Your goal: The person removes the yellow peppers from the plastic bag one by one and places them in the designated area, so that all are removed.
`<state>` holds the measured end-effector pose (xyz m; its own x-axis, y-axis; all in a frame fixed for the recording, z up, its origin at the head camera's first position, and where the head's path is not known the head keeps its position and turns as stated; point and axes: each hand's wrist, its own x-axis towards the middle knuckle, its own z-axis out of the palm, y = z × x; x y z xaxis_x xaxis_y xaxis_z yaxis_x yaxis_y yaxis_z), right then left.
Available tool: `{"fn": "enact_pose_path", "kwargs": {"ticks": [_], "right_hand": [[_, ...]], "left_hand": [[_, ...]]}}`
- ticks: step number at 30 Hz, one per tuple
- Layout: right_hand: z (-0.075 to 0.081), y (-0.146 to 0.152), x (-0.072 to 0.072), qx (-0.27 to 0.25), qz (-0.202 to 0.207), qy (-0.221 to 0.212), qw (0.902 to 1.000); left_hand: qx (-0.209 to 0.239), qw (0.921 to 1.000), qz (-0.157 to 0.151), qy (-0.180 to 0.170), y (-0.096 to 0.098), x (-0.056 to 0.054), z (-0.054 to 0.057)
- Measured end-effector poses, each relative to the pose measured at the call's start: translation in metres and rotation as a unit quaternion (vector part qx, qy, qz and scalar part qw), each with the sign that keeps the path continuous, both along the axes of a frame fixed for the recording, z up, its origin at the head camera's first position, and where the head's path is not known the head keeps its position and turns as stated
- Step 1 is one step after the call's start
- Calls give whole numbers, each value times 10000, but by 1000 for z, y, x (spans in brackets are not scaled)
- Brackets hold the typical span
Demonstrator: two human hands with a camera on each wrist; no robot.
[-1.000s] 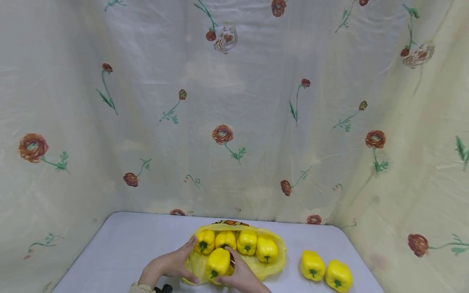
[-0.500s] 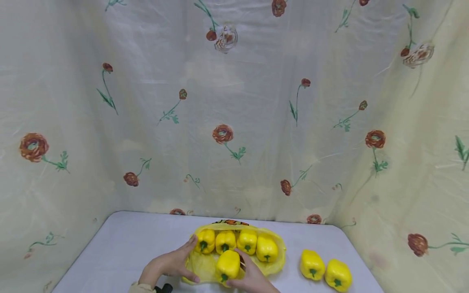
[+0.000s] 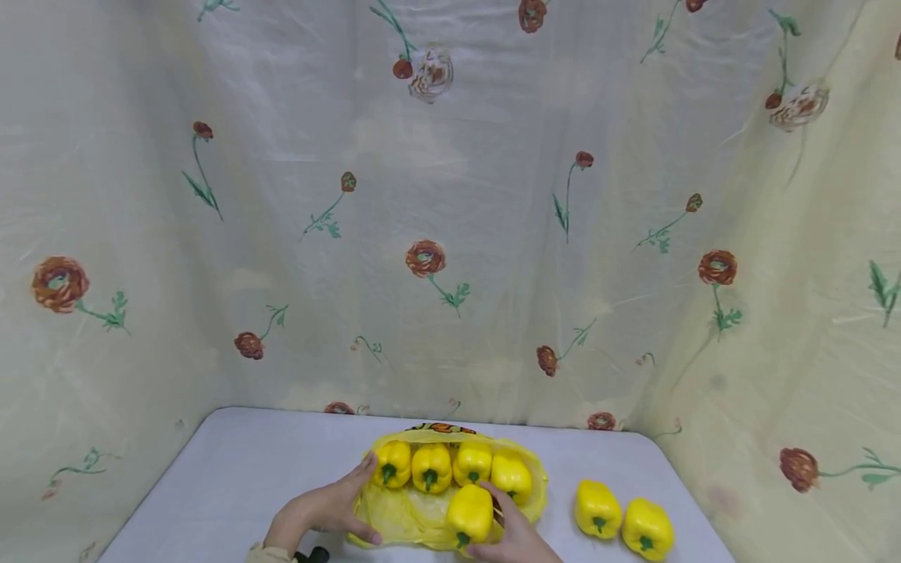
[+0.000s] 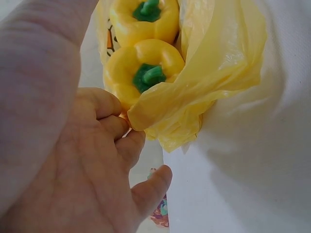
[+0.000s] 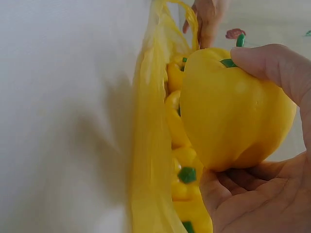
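Here, right grip (image 3: pixel 517 535) cupped, holding pepper (image 3: pixel 470 514)

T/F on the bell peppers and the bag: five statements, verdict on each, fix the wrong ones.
1. The right hand holds a yellow bell pepper. True.
2. Both hands hold peppers. False: the left hand touches the left end of the plastic bag.
3. Two loose bell peppers lie on the table, right of the bag. True.
4. The row inside the bag shows three peppers. False: four bell peppers show.
5. The held pepper's stem is green. True.
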<state>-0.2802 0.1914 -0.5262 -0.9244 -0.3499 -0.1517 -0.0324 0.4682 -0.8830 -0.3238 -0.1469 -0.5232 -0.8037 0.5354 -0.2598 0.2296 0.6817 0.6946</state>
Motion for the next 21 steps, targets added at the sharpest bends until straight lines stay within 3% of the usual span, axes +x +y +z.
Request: {"fn": "enact_pose_path", "kwargs": {"ticks": [8, 21], "right_hand": [[0, 19, 3, -171, 64, 141, 9997], [5, 45, 11, 38, -514, 6, 9987]], "left_hand": [[-23, 10000, 13, 22, 1, 2, 2], [-43, 10000, 66, 12, 3, 3, 4]]}}
